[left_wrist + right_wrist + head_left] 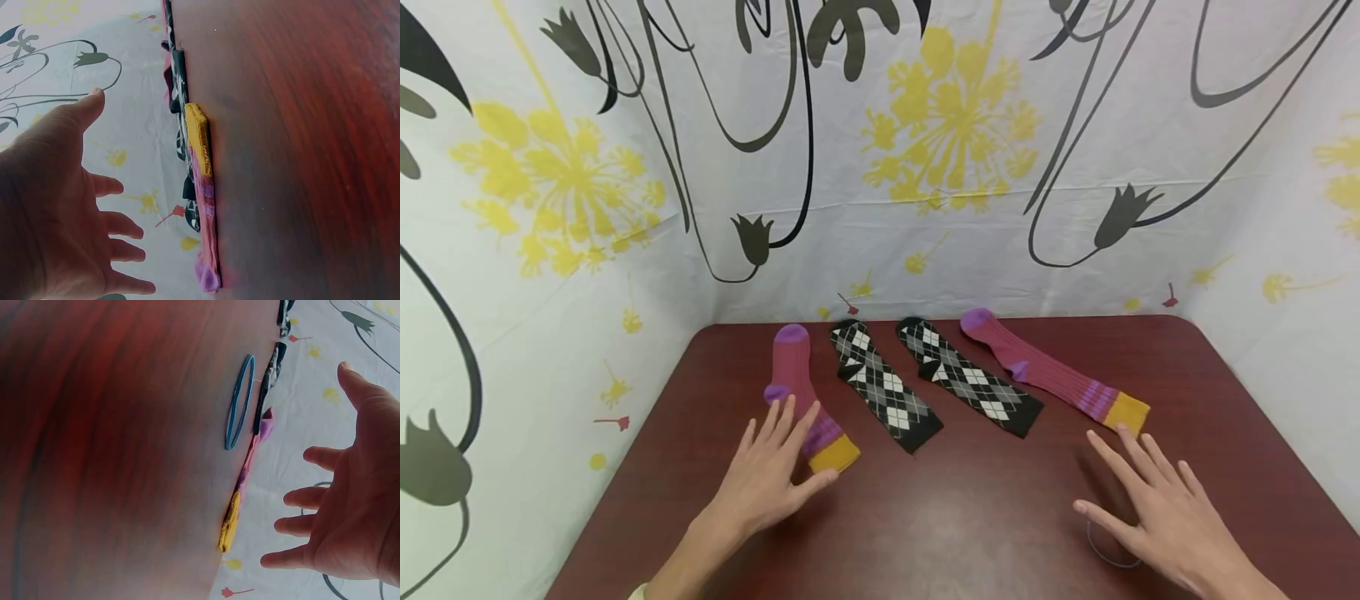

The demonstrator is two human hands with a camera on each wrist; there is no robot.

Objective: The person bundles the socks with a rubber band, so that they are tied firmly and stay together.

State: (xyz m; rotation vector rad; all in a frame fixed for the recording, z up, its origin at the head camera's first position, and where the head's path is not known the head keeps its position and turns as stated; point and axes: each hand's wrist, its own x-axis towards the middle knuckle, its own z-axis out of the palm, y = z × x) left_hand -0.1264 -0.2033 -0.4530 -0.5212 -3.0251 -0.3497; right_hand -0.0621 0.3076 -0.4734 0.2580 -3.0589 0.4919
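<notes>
Four would be too exact, so: several long socks lie flat on the table. A pink sock [792, 367] with purple heel and yellow cuff is at left; a matching pink sock [1060, 379] slants at right. Between them lie two black, grey and white argyle socks, one left [887, 392] and one right [973, 379]. My left hand [763, 487], fingers spread, hovers by the left pink sock's cuff, hiding part of it. My right hand [1172, 508], also spread, is just in front of the right pink sock's cuff. Both hands hold nothing. A thin blue band [234, 403] lies partly hidden beneath the right hand.
The dark red-brown wooden table [955, 517] is bounded at the back and sides by white cloth [842, 250] printed with yellow and grey flowers. The sock toes reach close to the table's far edge.
</notes>
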